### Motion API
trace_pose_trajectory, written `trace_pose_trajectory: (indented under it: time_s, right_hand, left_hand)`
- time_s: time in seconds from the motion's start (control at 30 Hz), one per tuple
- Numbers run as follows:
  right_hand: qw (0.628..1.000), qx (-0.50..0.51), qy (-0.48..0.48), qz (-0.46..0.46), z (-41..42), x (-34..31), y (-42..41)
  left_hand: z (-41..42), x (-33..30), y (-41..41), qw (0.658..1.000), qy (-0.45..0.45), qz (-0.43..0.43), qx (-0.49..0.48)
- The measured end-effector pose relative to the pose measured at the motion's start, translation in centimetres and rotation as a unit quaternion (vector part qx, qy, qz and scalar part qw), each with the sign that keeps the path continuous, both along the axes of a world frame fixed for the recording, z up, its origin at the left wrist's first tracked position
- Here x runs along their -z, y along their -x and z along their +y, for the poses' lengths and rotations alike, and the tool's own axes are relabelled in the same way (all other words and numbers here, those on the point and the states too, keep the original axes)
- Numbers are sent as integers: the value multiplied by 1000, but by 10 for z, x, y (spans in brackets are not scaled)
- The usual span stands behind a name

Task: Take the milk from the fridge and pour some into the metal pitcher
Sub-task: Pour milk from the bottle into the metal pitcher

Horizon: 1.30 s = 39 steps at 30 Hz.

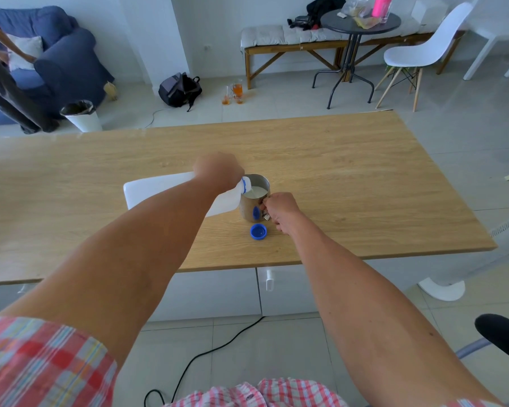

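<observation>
A white plastic milk jug (156, 190) lies tipped almost flat over the wooden table (350, 171), its open neck over the rim of the metal pitcher (252, 208). My left hand (218, 170) grips the jug near its neck. White milk runs from the spout, and milk shows inside the pitcher. My right hand (279, 211) holds the pitcher's handle on its right side. The jug's blue cap (258, 231) lies on the table just in front of the pitcher.
Beyond the table's far edge stand a white bin (83, 116), a blue armchair (56, 54), a dark backpack (179, 89), a bench, a round black table (359, 20) and a white chair (423, 51). A black cable runs across the floor near me.
</observation>
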State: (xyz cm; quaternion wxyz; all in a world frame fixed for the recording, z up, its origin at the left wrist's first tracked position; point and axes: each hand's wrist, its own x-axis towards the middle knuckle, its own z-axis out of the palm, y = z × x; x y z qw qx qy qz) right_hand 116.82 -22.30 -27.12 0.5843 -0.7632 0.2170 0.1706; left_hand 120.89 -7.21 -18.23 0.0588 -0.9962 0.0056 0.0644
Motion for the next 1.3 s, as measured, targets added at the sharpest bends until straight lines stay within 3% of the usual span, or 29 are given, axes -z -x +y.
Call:
trace_pose_trajectory:
  time_s: [1.3]
  right_hand:
    - [1000,-1,7,-5,0,2,-1]
  left_hand:
    - [-1,0,-2,1000,-7,-2,6]
